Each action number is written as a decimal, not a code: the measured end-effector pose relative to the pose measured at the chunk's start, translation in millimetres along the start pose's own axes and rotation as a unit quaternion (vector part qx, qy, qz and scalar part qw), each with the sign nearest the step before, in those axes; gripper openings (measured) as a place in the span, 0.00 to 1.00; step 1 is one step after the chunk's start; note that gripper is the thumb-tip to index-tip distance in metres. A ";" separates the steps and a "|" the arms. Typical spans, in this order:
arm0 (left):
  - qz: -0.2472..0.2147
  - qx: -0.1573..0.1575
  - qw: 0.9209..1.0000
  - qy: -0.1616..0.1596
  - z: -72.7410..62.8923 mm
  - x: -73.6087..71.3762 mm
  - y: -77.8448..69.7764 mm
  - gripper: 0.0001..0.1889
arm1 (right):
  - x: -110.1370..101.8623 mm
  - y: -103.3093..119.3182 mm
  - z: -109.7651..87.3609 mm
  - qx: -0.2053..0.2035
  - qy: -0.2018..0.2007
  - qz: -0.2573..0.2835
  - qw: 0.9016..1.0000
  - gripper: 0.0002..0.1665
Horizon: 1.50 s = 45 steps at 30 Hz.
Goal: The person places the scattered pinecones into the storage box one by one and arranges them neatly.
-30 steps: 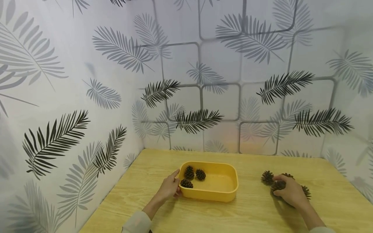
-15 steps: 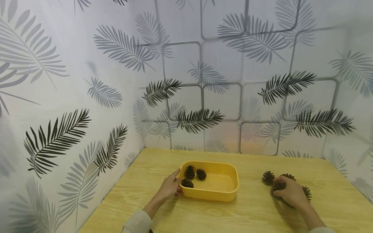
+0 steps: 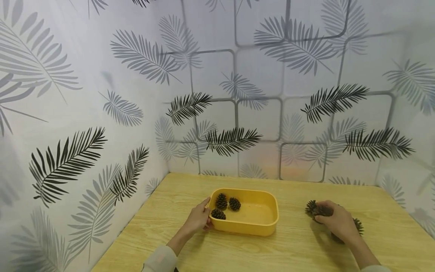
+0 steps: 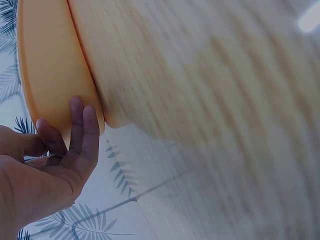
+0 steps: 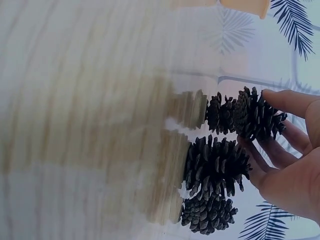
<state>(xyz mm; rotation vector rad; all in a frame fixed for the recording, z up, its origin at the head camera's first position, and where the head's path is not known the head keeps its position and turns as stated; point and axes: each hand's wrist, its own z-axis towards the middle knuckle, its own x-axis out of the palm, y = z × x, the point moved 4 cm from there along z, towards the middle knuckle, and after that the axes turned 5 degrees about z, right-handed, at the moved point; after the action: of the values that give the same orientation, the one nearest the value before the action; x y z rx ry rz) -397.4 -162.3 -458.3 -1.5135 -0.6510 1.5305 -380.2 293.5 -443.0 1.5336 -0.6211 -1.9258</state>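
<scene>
Picking up, I judge: my right fingers (image 5: 276, 151) pinch a pine cone (image 5: 257, 116) just above the worktop (image 3: 289, 247); my left hand (image 3: 198, 218) grips the tray (image 3: 242, 227) (three cones (image 3: 235, 204) inside). Next likely calls for carrying across.

R hand (image 5: 295, 175) pinched a dk brown pinecone (image 5: 254, 115) — a 2nd cone (image 5: 218, 114) showed just beside it, on the tabletop (image 5: 90, 120) side; couldn't tell if they touched. Lower in view, a 3rd cone (image 5: 215, 162) & 4th cone (image 5: 207, 215) sat close together. Orange container (image 5: 250, 6) showed partly at the upper edge — pale wall (image 5: 262, 65) w/ blk leaf prints (image 5: 294, 27) behind.
</scene>
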 end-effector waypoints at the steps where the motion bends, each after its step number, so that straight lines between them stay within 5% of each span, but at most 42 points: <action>1: -0.001 -0.001 1.000 0.000 0.2 0.0 -0.2 0.28 | 0.0 0.5 -0.1 0.000 -0.001 0.003 1.000 0.34; 39: 0.001 0.016 1.000 0.001 -2.9 -1.8 -3.0 0.28 | 6.6 13.5 1.2 0.002 -0.010 0.095 0.995 0.36; 45: -0.001 0.014 1.000 0.000 -3.6 -1.6 -4.6 0.28 | 7.9 21.8 2.0 -0.029 -0.031 0.106 0.993 0.35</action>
<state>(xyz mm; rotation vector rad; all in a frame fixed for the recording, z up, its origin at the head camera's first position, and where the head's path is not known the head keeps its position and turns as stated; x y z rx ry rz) -393.1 -162.1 -454.1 -1.4921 -0.6280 1.5321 -379.9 272.3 -433.2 1.3209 -0.7182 -1.8189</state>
